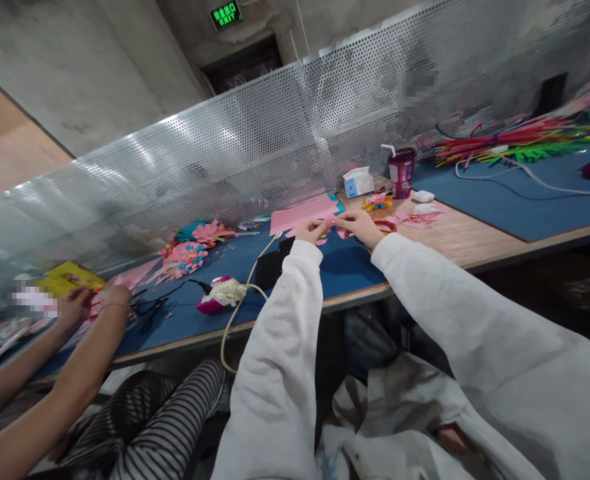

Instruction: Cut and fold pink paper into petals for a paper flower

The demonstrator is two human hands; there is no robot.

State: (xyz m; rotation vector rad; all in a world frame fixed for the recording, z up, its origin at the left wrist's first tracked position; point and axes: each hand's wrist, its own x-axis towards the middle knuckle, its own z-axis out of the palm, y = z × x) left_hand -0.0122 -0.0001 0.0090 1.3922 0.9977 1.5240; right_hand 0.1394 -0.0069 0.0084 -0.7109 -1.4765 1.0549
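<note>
Both my hands are raised over the blue mat [347, 267] at the table's front, close together with fingertips nearly meeting. My left hand [311, 231] is pinched on a small piece of pink paper [330, 221]. From the other side my right hand [359, 227] pinches the same piece between thumb and fingers. The paper is small and partly covered by the fingers, so its shape is unclear. Behind my hands lies a larger pink paper sheet [291, 219]. An orange and pink paper flower [377, 201] sits beyond my right hand, with pink paper scraps [427, 218] nearby.
A purple cup with a straw [401, 177], a tissue pack [358, 183] and a white case [423, 197] stand behind. Leftward are a power strip [225, 293] with a cable, paper flowers [182, 259] and a co-worker's hands [113, 297]. Coloured strips [509, 139] lie far right.
</note>
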